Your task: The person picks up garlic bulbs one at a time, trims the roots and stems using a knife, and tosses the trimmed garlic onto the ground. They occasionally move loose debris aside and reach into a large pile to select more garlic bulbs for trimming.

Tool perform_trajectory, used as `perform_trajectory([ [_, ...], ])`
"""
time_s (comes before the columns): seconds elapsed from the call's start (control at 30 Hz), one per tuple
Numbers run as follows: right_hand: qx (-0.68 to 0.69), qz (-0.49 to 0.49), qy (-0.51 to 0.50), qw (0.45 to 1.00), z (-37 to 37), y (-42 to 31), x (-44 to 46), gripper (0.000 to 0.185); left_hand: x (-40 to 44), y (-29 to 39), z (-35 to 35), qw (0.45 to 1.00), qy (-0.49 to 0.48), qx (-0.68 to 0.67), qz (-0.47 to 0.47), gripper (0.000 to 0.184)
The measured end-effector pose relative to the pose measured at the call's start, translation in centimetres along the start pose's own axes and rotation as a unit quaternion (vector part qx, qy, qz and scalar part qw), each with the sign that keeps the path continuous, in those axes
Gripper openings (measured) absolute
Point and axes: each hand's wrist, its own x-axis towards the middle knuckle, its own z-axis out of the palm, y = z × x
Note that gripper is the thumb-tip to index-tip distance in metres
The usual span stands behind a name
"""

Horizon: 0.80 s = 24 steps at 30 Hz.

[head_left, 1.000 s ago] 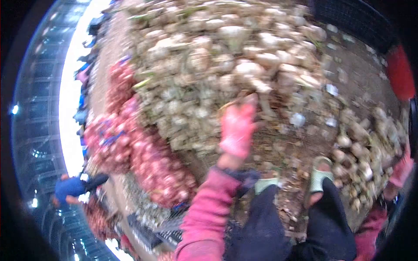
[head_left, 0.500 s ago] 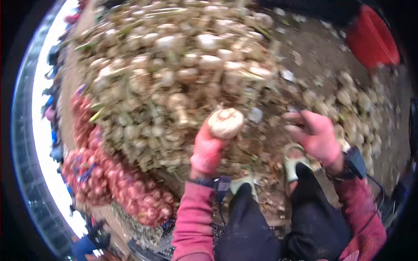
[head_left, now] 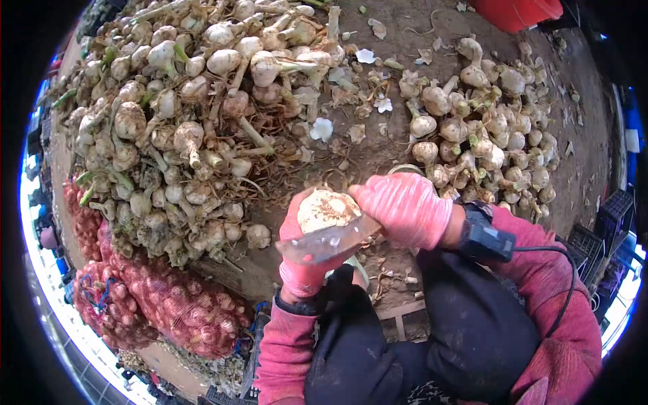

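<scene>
In a pink glove, my left hand is closed around a garlic bulb, whose root side with brown soil faces up. My right hand, gloved too, grips a knife. The wide blade lies across the near side of the bulb, pointing left, with small pale bits stuck on it. Most of the knife's handle is hidden in my right fist. Both hands are together above my knees.
A large heap of garlic with stalks fills the left. Right of it lies a smaller pile of trimmed garlic. Red net sacks of bulbs lie at lower left. A red tub stands at far right, dark crates below it.
My right hand has come left to meet my left hand, bringing the knife blade against the bulb. The camera view has shifted, and the left hand still holds the garlic.
</scene>
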Motion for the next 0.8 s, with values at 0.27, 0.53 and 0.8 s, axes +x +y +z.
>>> perform_trajectory([
  [0.27, -0.09, 0.115, 0.019, 0.989, 4.4, 2.6, 0.7, 0.032, 0.7, 1.2, -1.1, 0.989, -0.128, -0.075, 0.009, 0.061],
  [0.53, 0.651, 0.31, -0.063, 0.69, -1.0, 2.4, 0.1, 0.025, 2.1, 1.8, 1.8, 0.953, 0.064, -0.277, -0.102, 0.086],
  [0.8, 0.594, 0.224, -0.062, 0.77, -3.0, 2.0, 0.7, 0.045, 1.1, -0.8, 0.5, 0.818, 0.066, -0.501, -0.274, 0.052],
])
